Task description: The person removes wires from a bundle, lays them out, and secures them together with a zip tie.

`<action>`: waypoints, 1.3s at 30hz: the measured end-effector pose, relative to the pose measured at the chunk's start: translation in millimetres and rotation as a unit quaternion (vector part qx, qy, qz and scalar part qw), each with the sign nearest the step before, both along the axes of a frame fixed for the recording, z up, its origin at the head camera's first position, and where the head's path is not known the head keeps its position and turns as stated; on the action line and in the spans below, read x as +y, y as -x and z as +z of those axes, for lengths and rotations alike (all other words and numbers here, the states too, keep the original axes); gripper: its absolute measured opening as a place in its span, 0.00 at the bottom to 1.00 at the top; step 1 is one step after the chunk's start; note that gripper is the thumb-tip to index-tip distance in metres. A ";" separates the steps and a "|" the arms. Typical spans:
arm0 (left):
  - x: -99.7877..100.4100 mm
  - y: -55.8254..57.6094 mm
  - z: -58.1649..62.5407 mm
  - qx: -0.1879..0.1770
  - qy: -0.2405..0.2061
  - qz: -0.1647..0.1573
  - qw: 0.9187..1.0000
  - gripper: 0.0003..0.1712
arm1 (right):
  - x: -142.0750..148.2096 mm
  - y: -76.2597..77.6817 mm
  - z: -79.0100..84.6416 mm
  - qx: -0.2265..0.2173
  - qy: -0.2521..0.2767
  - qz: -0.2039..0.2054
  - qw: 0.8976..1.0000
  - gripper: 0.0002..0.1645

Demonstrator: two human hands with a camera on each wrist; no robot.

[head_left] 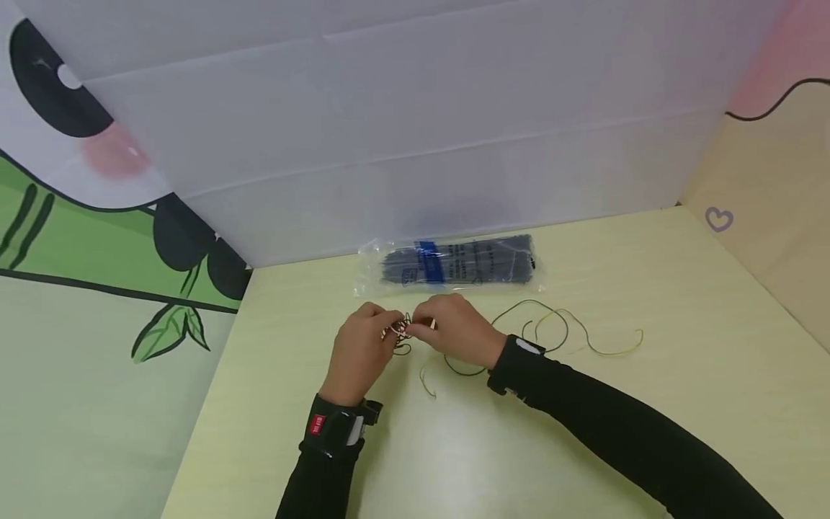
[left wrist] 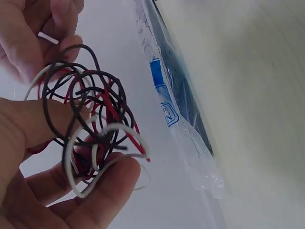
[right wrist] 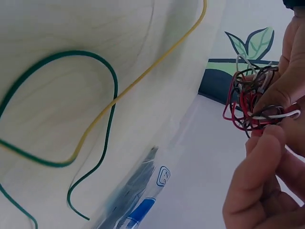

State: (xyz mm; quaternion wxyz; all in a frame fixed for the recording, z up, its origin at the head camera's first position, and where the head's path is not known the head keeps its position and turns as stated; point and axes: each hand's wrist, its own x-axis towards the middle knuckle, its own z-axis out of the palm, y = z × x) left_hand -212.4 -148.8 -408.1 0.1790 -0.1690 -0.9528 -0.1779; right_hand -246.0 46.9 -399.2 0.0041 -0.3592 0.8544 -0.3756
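Observation:
A tangled bundle of wires (left wrist: 102, 98), black, red and white, is held by my left hand (head_left: 362, 349), its thumb and fingers around it. My right hand (head_left: 457, 328) meets the bundle from the right side and pinches a white wire (left wrist: 48, 38) between thumb and fingers. A short piece of that wire sticks out among those fingers in the left wrist view. In the right wrist view, the fingertips (right wrist: 272, 136) of my right hand are right at the bundle's lower edge. Both hands are above the table (head_left: 428, 454).
A clear plastic bag of dark, thin strips (head_left: 463, 261) with a blue band lies by the back wall (head_left: 415, 187). Loose green wire (right wrist: 112, 76) and yellow wire (right wrist: 143, 76) curl over the table on the right. A printed side panel (head_left: 84, 346) stands at left.

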 end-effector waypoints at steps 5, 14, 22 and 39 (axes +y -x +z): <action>-3.5 0.6 -1.7 0.009 0.012 0.012 1.000 0.12 | 2.5 -4.4 -1.0 0.031 -0.020 -0.025 0.999 0.11; -57.2 7.3 -8.0 -0.015 0.008 0.129 0.992 0.09 | 49.8 2.7 -2.7 0.059 -0.007 -0.106 0.993 0.12; -90.1 4.8 -9.2 -0.039 -0.018 0.185 0.982 0.09 | 100.3 10.5 13.7 0.066 0.035 -0.167 0.983 0.09; -96.7 8.7 -23.6 -0.118 0.032 0.207 0.971 0.27 | 102.8 0.2 26.6 -0.031 0.253 -0.085 0.963 0.08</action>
